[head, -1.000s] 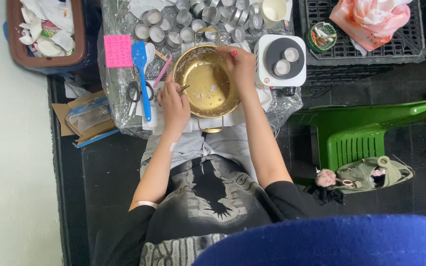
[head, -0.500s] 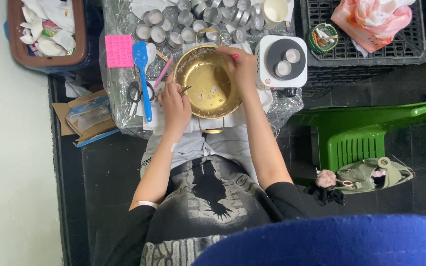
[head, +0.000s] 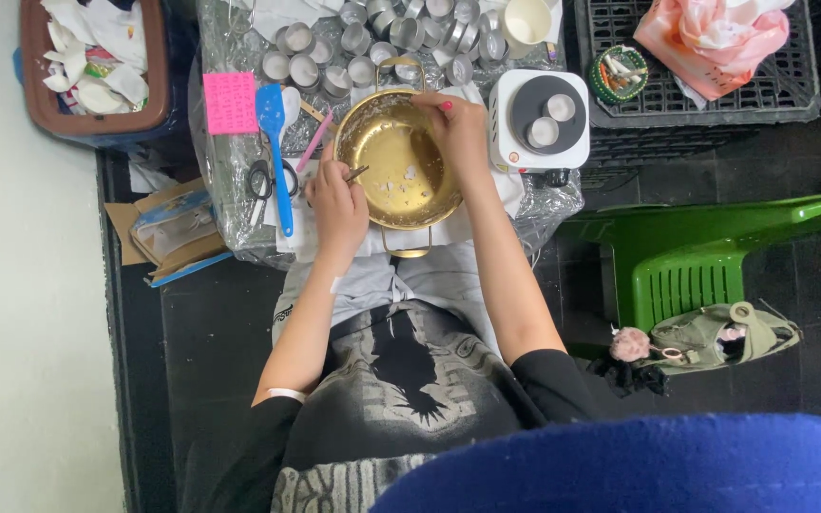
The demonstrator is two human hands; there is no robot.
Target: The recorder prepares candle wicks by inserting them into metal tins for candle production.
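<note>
A gold-coloured metal pot point(head: 393, 161) with two handles sits on a plastic-covered low table point(head: 239, 214) in front of me. Pale bits lie on its bottom. My left hand point(head: 336, 204) grips a thin metal tool point(head: 354, 174) whose tip reaches into the pot from the left rim. My right hand point(head: 455, 128) rests on the pot's upper right rim and holds it steady.
Several small metal cups point(head: 372, 43) crowd the table's far side. A blue spatula point(head: 276, 152), scissors point(head: 260, 180) and a pink card point(head: 231, 103) lie left of the pot. A small white hotplate point(head: 540, 119) stands right. A green stool point(head: 696, 256) and black crate point(head: 715, 90) stand at right.
My hands and the pot stay almost where they were; the left hand shifts only slightly at the rim with the tool.
</note>
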